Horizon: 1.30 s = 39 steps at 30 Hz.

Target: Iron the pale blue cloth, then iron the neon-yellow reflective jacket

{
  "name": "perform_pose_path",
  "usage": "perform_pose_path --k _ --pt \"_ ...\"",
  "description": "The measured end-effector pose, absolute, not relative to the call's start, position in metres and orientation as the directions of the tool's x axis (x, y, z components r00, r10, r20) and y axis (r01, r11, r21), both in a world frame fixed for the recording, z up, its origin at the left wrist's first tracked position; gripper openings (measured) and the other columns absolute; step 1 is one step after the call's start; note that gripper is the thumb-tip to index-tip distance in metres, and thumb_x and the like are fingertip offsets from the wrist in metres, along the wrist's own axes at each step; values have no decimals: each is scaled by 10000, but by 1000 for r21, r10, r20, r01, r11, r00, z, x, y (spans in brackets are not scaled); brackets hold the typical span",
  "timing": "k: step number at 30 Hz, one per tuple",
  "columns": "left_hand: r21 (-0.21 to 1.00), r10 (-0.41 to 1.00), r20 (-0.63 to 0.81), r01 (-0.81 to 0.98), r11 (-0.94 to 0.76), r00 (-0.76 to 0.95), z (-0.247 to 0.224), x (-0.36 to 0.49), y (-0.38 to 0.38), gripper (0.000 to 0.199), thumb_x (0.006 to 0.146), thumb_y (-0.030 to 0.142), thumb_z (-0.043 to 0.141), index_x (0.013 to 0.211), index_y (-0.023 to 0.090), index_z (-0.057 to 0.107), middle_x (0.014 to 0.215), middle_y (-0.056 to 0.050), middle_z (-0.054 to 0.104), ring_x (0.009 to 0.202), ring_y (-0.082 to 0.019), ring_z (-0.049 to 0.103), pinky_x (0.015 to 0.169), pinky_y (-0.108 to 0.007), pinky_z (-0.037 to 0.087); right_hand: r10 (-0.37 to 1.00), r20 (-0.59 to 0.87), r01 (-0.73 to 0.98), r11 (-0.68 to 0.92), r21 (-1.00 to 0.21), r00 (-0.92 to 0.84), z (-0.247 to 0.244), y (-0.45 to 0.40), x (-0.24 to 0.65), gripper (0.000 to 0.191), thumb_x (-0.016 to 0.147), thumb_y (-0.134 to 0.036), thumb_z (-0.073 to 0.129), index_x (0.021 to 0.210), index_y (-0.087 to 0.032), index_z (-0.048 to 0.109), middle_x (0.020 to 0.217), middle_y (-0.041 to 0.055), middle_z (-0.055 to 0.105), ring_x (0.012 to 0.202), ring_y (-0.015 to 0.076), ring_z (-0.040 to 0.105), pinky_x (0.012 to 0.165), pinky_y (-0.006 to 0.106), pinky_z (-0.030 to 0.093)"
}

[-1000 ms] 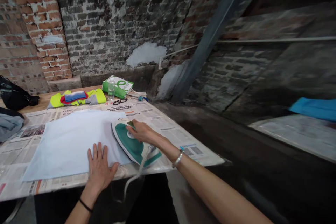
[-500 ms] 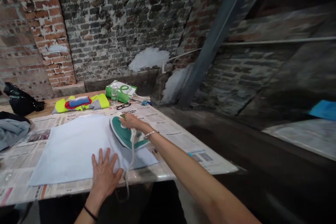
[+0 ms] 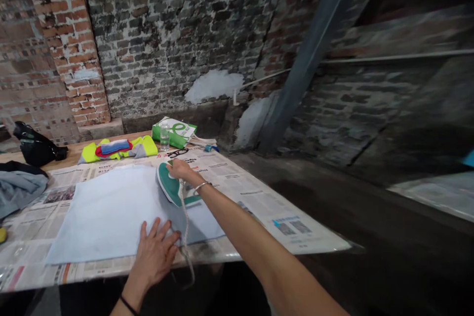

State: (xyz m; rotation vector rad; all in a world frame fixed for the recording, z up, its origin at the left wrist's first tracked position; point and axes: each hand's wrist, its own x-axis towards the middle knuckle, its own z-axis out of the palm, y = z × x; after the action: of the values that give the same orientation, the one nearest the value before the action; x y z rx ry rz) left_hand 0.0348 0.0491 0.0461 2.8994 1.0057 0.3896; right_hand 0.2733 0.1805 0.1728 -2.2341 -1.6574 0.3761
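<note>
A pale blue cloth (image 3: 111, 212) lies flat on newspaper sheets (image 3: 266, 207) spread over a table. My right hand (image 3: 179, 170) grips the handle of a teal and white steam iron (image 3: 168, 185), which rests on the cloth's far right part. Its braided cord (image 3: 186, 237) hangs down past the table's front edge. My left hand (image 3: 153, 256) lies with spread fingers on the cloth's near edge, pressing it down, close to the cord.
Beyond the cloth lie a folded hi-vis vest (image 3: 118, 149), a water bottle (image 3: 164, 139), a green package (image 3: 174, 131) and black glasses (image 3: 177, 153). A black bag (image 3: 35, 147) and grey clothing (image 3: 18, 187) sit at the left. The table's right edge drops to a dark floor.
The iron has slid away from me up the cloth, and my right arm has stretched out with it. My left hand stays on the cloth's near edge. The view has drifted slightly.
</note>
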Motion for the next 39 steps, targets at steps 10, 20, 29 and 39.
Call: perform_pose_path --k 10,20,29,39 --pt "203 599 212 565 -800 772 42 33 46 694 871 716 560 1474 386 464 1599 -28 423 1509 -347 297 1197 -681 225 996 -4 865 71 -497 -84 186 128 269 232 1000 -356 548 1016 -144 640 783 30 708 565 133 605 535 200 429" --pt "170 599 162 576 -799 784 56 33 50 735 839 709 616 1472 368 464 1606 -62 408 1511 -358 281 1189 -697 202 983 -89 892 -184 -413 162 202 153 240 368 1025 -334 530 1263 -65 607 1086 182 728 998 244 687 772 237 480" --pt "132 606 139 592 -795 783 64 37 50 743 817 601 724 1471 353 473 1616 -55 393 1505 -368 303 1181 -707 222 971 -135 881 -238 -409 200 184 53 268 352 1057 -375 444 1249 -100 550 819 129 722 774 243 707 691 265 464" --pt "128 601 176 587 -799 780 51 35 51 752 819 637 701 1479 361 471 1610 -60 403 1509 -363 302 1201 -682 202 888 -191 770 -458 -445 418 159 -30 340 249 1057 -334 416 1116 -123 536 712 70 673 518 183 626 563 261 443"
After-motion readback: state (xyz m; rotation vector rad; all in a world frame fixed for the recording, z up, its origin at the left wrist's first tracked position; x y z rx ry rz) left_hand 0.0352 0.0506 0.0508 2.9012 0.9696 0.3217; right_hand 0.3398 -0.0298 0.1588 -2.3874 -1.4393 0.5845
